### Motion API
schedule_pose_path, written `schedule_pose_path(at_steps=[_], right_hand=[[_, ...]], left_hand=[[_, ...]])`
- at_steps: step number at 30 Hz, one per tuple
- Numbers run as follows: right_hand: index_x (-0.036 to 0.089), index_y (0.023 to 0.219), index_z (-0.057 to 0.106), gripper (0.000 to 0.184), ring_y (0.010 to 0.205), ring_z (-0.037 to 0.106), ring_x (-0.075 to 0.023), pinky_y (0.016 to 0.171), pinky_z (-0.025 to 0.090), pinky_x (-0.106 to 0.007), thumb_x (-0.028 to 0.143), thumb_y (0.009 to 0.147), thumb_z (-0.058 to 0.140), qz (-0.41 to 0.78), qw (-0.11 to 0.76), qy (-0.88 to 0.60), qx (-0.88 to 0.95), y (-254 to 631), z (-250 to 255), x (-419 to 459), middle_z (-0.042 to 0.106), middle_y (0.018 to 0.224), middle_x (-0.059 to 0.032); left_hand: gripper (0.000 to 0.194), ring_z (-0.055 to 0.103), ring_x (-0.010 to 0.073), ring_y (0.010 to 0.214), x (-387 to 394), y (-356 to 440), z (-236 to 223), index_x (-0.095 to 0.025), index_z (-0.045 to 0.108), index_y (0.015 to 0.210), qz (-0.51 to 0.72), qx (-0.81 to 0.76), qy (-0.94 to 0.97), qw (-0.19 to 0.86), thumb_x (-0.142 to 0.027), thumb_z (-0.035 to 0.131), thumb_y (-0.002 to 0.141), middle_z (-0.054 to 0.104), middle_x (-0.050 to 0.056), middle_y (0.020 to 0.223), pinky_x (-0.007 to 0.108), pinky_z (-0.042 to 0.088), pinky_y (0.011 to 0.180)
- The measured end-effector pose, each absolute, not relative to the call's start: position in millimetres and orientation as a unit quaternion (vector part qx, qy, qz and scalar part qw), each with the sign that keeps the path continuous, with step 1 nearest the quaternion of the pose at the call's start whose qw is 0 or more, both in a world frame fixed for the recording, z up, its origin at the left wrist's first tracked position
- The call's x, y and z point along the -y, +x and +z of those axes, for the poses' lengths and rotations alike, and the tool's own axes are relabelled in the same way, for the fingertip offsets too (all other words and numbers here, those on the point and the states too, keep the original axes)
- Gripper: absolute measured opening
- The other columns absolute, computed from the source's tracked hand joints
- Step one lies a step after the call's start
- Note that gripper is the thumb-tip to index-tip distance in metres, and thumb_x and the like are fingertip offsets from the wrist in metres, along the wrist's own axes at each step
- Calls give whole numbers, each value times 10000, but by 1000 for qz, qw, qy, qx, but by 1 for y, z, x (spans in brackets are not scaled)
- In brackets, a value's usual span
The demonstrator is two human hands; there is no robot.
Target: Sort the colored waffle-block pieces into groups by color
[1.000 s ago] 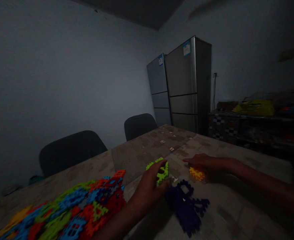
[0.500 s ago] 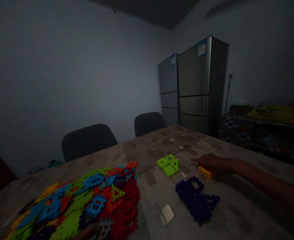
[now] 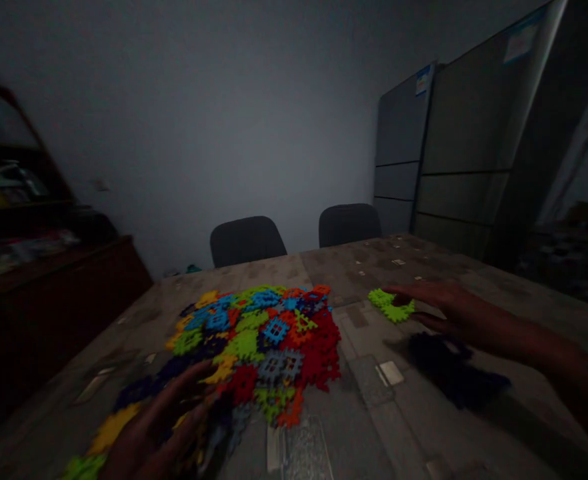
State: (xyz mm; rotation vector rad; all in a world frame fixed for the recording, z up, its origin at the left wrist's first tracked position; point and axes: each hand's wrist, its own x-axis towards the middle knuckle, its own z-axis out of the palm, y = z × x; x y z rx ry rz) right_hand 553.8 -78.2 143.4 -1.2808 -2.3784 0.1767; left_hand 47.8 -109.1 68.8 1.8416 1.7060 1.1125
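Observation:
My left hand (image 3: 161, 423) is over the near left part of a pile of colourful plastic interlocking blocks (image 3: 254, 327). Its fingers are apart, and I see nothing held in them. My right hand (image 3: 444, 310) reaches in from the right, index finger stretched over a lime green group of blocks (image 3: 391, 308). The thumb stands apart below, and nothing shows between the fingers. Whether the fingertips touch the green blocks is hard to tell. Just below this hand lies a dark purple group of blocks (image 3: 454, 373), blurred.
The blocks lie on a patterned tablecloth (image 3: 359, 433). Two dark chairs (image 3: 248, 241) stand at the far side. Behind them to the right are grey refrigerators (image 3: 469, 133). A wooden cabinet (image 3: 64, 307) with filled shelves is at the left.
The view has turned left. My right hand has gone from beside the yellow-orange block to the lime green group; that block no longer shows. My left hand has come further into view over the pile.

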Motion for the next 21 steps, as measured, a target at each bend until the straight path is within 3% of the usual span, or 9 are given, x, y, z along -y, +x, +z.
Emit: schedule_pose_path(at_steps=[5, 10, 15, 17, 21], right_hand=[[430, 1516, 485, 524, 1149, 687, -279, 980, 578, -451, 317, 1007, 537, 97, 225, -403, 882, 466, 133, 121, 708, 1305, -31], [382, 1453, 578, 435, 1138, 703, -282, 942, 603, -420, 355, 1021, 542, 162, 194, -360, 898, 414, 112, 135, 707, 1339, -52], [354, 1412, 613, 410, 1118, 709, -268, 919, 603, -377, 274, 1020, 521, 220, 161, -351, 896, 408, 70, 129, 728, 1292, -51], [378, 1441, 582, 478, 1169, 685, -278, 972, 582, -395, 253, 980, 603, 240, 133, -361, 891, 413, 59, 134, 697, 1349, -43], [428, 1550, 423, 794, 1237, 647, -335, 985, 579, -443, 322, 859, 800, 219, 84, -348, 908, 412, 54, 152, 626, 1457, -54]], left_hand=[[498, 716, 333, 1130, 122, 29, 91, -297, 769, 1196, 312, -588, 703, 252, -636, 671, 845, 763, 70, 1240, 401, 601, 954], [366, 685, 284, 1153, 133, 22, 97, -299, 737, 1241, 243, -546, 758, 261, -472, 619, 941, 739, 75, 1271, 398, 523, 1017], [247, 699, 242, 1016, 142, 45, 106, -245, 751, 1118, 202, -496, 797, 279, -321, 570, 970, 765, 74, 1109, 335, 516, 911], [237, 698, 233, 999, 143, 53, 104, -239, 743, 1120, 192, -487, 806, 278, -287, 567, 968, 763, 72, 1097, 325, 513, 894], [247, 717, 238, 972, 135, 48, 92, -242, 746, 1109, 213, -500, 806, 233, -296, 546, 975, 775, 78, 1080, 340, 538, 876]])
